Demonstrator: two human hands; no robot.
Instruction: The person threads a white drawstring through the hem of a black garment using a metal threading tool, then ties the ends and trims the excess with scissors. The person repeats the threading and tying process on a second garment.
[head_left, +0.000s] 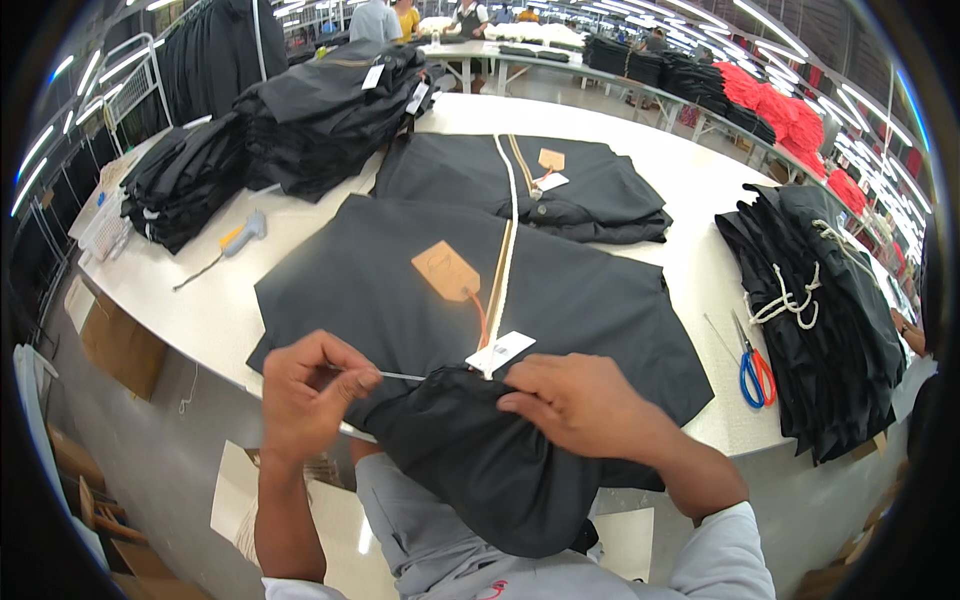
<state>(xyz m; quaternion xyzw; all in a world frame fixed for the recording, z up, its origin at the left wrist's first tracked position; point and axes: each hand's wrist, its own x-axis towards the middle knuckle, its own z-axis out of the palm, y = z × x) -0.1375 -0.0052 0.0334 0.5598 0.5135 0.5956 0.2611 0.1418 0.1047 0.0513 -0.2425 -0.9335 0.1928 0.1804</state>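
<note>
A black garment (375, 292) lies flat across the table in front of me, its near end gathered and hanging over the edge. My left hand (319, 397) pinches a thin pale rod or cord (403, 376) that runs into the gathered fabric. On the other side, my right hand (577, 401) grips the gathered cloth (495, 457) between thumb and fingers. A white cord (512, 255) stretches lengthwise along a tan zip (498, 285). Beside the zip are a brown hang tag (445, 270) on an orange string and a white label (501, 351).
Another tagged black garment (442, 169) lies beyond. Folded black garments (322, 112) are piled at the far left, near a grey tagging gun (246, 232). At right are scissors (756, 375), a thin metal needle (721, 335) and black pieces with white cords (810, 315). Another person's hand (909, 332) shows there.
</note>
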